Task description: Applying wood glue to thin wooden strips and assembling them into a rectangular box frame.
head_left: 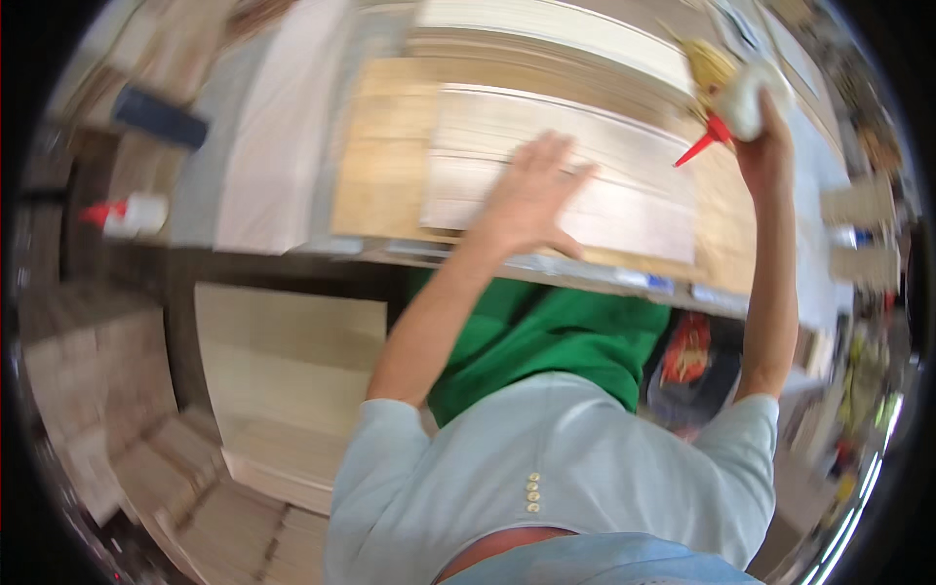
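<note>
My left hand (531, 200) lies with fingers spread on a pale wooden panel (624, 210), pressing near its left half. Beneath that panel is a larger yellowish board (385, 146) on the workbench. At the upper right, my right hand (765, 146) grips a white glue bottle (749, 97) with a red nozzle. The bottle is tilted, and its nozzle points down and left over the panel's right end, apart from the surface. Motion blur hides finer detail of the panel's face and of my fingers.
Stacked pale boards (556, 24) lie behind the panel. A long plank (278, 127) rests on the bench at left, near a dark block (161, 115) and a second white bottle (136, 214) with a red tip. Below stand wooden sheets (292, 361) and a dark bin (697, 375).
</note>
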Demonstrator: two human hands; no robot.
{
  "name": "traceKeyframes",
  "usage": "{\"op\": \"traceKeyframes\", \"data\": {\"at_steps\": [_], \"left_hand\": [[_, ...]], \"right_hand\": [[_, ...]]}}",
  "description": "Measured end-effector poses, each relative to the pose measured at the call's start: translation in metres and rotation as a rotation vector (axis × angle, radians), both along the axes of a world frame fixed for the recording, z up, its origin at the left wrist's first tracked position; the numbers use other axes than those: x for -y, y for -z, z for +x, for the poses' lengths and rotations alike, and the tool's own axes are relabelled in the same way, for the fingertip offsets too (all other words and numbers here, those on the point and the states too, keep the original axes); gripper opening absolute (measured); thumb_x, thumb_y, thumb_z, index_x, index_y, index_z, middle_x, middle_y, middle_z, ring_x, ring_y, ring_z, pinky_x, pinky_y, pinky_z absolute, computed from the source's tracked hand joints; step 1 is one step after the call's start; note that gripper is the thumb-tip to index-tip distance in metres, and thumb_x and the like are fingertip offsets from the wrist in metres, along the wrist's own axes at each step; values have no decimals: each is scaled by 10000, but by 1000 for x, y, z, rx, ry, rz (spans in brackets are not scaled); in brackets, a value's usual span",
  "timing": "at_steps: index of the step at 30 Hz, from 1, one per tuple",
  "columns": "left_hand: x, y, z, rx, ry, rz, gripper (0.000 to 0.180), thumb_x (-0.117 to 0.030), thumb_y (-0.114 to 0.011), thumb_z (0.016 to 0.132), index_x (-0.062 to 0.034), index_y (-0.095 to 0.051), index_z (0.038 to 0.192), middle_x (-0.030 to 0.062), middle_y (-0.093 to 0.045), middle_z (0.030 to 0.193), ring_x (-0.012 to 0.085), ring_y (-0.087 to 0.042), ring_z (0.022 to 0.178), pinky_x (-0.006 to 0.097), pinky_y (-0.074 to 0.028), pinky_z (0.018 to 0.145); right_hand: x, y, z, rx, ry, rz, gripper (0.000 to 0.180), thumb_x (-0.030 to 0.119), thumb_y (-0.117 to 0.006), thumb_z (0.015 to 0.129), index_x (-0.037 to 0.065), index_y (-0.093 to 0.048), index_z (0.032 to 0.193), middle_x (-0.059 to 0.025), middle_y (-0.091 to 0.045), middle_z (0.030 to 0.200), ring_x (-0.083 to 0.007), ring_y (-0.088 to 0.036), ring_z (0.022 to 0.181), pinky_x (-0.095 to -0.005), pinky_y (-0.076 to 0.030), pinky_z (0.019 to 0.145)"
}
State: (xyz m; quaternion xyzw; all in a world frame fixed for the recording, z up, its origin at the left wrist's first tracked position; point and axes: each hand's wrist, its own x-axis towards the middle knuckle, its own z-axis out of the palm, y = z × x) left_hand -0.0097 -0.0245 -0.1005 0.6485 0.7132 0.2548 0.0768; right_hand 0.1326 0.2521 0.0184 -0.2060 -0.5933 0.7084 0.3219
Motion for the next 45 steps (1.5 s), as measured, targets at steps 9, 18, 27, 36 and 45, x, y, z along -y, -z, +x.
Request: {"op": "traceKeyframes", "data": {"at_steps": [9, 18, 27, 36, 45], "left_hand": [[102, -60, -105, -266, -548, 53, 645, -253, -759, 778, -41, -515, 1336, 189, -494, 1379, 370, -440, 1286, 445, -317, 1088], [200, -71, -188, -137, -836, -228, 758, -384, -717, 803, 46, -446, 1365, 274, -452, 1393, 374, -427, 1308, 425, -320, 1092], [189, -95, -179, 344, -1006, -90, 761, -378, -754, 749, 46, -502, 1328, 238, -536, 1323, 312, -513, 1226, 365, -372, 1033], [173, -145, -127, 411, -742, 116, 590, -203, -709, 794, -6, -535, 1323, 138, -541, 1325, 227, -508, 1208, 347, -368, 1037], [64, -140, -49, 799, 130, -489, 553, -160, -701, 740, -15, -586, 1261, 144, -518, 1366, 236, -461, 1276, 348, -327, 1082]], "right_hand": [[-59, -25, 36, 1447, -130, 1353, 438, 156, -756, 637, 12, -678, 1044, -191, -696, 923, -319, -676, 826, -417, -529, 683], [-114, 62, 13, 1500, -278, 1538, 256, 94, -711, 684, 34, -715, 934, -185, -682, 917, -352, -649, 919, -434, -521, 755], [35, 12, 43, 809, -375, 1290, 367, 188, -627, 899, 41, -583, 1232, -134, -605, 1217, -316, -539, 1159, -409, -431, 982], [49, 17, 72, 408, 14, 1010, 351, 125, -650, 893, 46, -587, 1229, -76, -641, 1168, -172, -616, 1011, -325, -488, 887], [50, 22, 103, 346, -143, 1071, 199, 117, -671, 866, 35, -659, 1047, -87, -692, 955, -228, -659, 890, -320, -523, 777]]}}
